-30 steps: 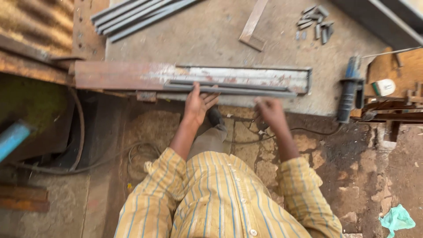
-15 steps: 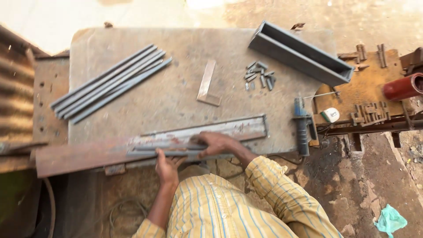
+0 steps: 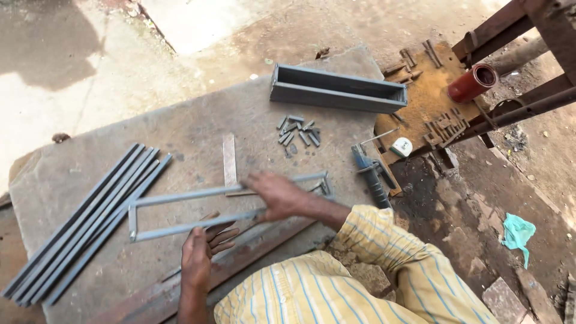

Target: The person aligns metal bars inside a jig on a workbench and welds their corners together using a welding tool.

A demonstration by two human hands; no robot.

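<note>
A long grey rectangular frame (image 3: 180, 195) of thin steel bars is tilted over the grey stone slab table (image 3: 198, 120). My right hand (image 3: 273, 195) reaches across it and grips both long bars near its right end. My left hand (image 3: 201, 255) sits lower, fingers spread and pointing up under the near bar, not closed around it. Below the frame a rusty angle iron (image 3: 258, 246) lies along the table's near edge. My yellow striped sleeves fill the bottom of the view.
A bundle of several grey bars (image 3: 84, 222) lies at the left. A flat strip (image 3: 229, 159), several short cut pieces (image 3: 297, 132) and a grey channel (image 3: 339, 90) are farther back. An angle grinder (image 3: 372, 174), a tape measure (image 3: 402, 147) and a red cylinder (image 3: 474, 83) are at the right.
The grey frame has come up off the rusty angle iron and now sits farther onto the table. My right hand has closed over it. The camera has swung left and back.
</note>
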